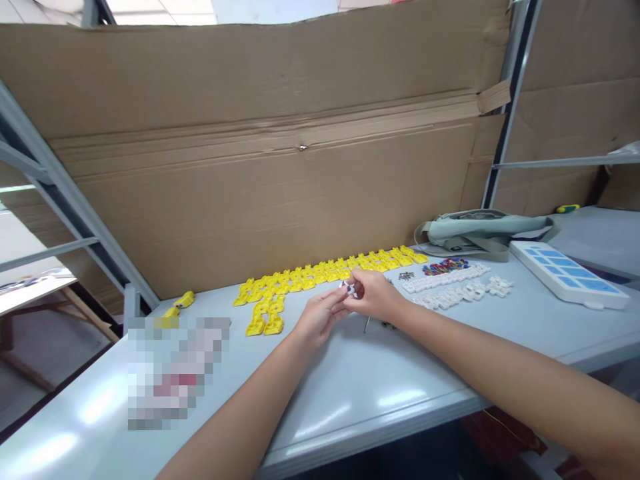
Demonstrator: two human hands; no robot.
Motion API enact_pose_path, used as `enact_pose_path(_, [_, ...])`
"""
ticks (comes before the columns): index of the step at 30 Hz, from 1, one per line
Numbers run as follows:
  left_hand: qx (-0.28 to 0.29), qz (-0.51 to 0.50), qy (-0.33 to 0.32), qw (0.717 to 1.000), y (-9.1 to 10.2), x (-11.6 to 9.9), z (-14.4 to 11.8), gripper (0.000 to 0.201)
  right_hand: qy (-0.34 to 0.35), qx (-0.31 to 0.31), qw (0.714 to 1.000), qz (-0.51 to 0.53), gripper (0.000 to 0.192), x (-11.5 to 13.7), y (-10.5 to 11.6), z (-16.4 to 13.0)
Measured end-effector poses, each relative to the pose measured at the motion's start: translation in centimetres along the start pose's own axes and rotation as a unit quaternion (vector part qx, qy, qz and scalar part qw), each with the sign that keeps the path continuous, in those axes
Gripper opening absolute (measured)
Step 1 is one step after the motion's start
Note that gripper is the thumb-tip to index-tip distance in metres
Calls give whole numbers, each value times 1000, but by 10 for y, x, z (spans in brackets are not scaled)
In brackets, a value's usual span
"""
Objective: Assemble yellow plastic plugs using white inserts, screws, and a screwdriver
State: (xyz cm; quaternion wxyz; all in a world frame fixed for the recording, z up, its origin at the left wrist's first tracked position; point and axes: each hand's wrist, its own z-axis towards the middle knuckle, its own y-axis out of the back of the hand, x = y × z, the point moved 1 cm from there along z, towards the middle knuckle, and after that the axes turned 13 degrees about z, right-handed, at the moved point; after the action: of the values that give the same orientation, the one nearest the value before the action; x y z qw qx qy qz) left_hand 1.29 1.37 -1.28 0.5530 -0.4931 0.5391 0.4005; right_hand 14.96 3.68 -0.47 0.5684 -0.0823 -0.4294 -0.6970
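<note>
Held part: a small white plastic piece [349, 288] is pinched above the pale grey table [360, 387].
Left hand [320, 317]: closed on it.
Right hand [373, 293]: closed on it.
Behind: rows of yellow plastic clips [320, 273].

Both bare forearms reached in from the lower frame, meeting at centre; the left hand [320, 315] and right hand [374, 295] pinched their fingers together.
</note>
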Motion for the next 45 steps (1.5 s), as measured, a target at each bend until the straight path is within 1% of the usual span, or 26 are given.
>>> enact_pose_path(1, [3, 5, 2, 1000, 0, 1, 0, 19, -2, 3, 1000, -1, 10, -1, -1, 0])
enact_pose_path(3, [8, 21, -3, 1000, 2, 1, 2, 21, 6, 6, 1000, -2, 20, -2, -1, -1])
enact_pose_path(5, [14, 43, -22, 999, 3, 2, 4, 23, 39, 8, 999, -4, 29, -4, -2, -1])
enact_pose_path(6, [19, 55, -36, 998, 4, 2, 5, 24, 60, 9, 998, -6, 29, -4, -2, -1])
enact_pose_path(9, [31, 91, -77, 992, 6, 2, 9, 27, 108, 21, 994, -15, 16, -6, 0, -1])
enact_pose_path(13, [36, 132, -96, 986, 6, 3, 12, 28, 136, 30, 990, -29, 13, -8, 3, -1])
enact_pose_path(21, [50, 193, -120, 973, 8, 1, 11, 26, 147, 20, 988, -35, 20, -10, 4, -2])
enact_pose_path(26, [65, 233, -139, 960, 6, -3, 7, 23, 140, 11, 990, 7, 22, -9, 9, -3])
enact_pose_path(31, [83, 266, -152, 948, 2, -10, 2, 23, 137, 36, 990, 15, 14, -8, 12, -4])
enact_pose_path(35, [97, 298, -168, 934, 5, -9, 3, 23, 137, 66, 988, 11, 12, -9, 16, -4])
enact_pose_path(36, [89, 316, -176, 928, 8, -9, 3, 23, 134, 82, 987, 15, 14, -9, 17, -4])
enact_pose_path(38, [49, 364, -200, 908, 13, -9, 4, 20, 118, 116, 985, 49, 24, -10, 18, -2])
enact_pose_path(40, [-10, 399, -235, 886, 17, -11, 3, 16, 70, 130, 981, 129, 35, -11, 19, -1])
enact_pose_path(41, [-36, 403, -252, 879, 19, -11, 3, 15, 37, 125, 976, 175, 37, -12, 18, 0])
enact_pose_path(43, [-66, 392, -277, 875, 19, -13, 1, 16, -26, 108, 965, 238, 30, -13, 16, 1])
enact_pose_path(45, [-72, 381, -286, 876, 18, -13, -1, 15, -68, 95, 963, 243, 21, -13, 14, 2])
